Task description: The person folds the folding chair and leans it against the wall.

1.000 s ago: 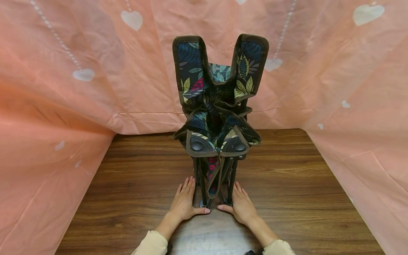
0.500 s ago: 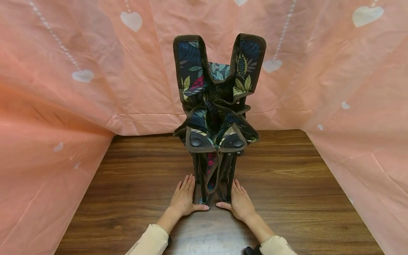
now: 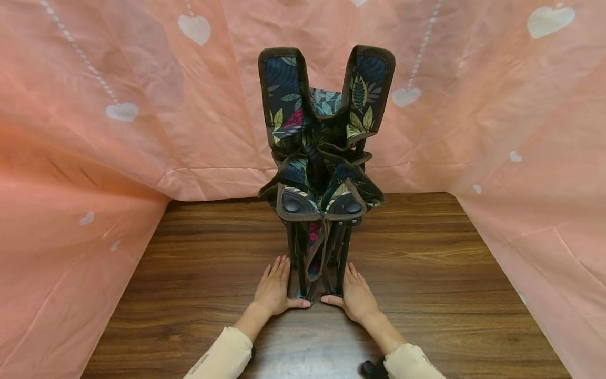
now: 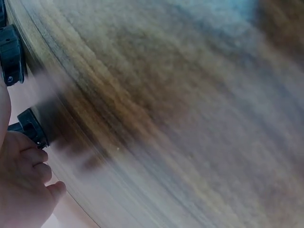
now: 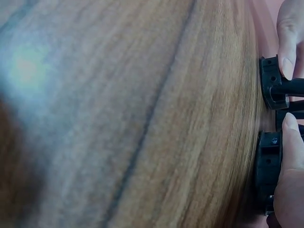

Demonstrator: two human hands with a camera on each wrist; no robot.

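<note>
A folded camp chair (image 3: 322, 158) with dark leaf-print fabric and black legs stands upright on the wooden table (image 3: 426, 273). My left hand (image 3: 274, 289) lies flat on the table against the left side of the legs, its thumb reaching the feet. My right hand (image 3: 356, 297) mirrors it on the right side, fingers straight. In the left wrist view, the left hand (image 4: 21, 190) shows beside a black chair foot (image 4: 32, 128). In the right wrist view, a thumb (image 5: 292, 166) rests on a black foot (image 5: 267, 166), and another thumb tip (image 5: 289, 33) touches the neighbouring foot (image 5: 270, 90).
A pink sheet (image 3: 94, 158) with white hearts hangs behind the table and drapes down over both of its sides. Bare wood lies to the left and right of the chair and in front of my hands.
Both hands and the chair sit slightly higher in the head view than a second ago. The hands keep the same flat pose against the legs.
</note>
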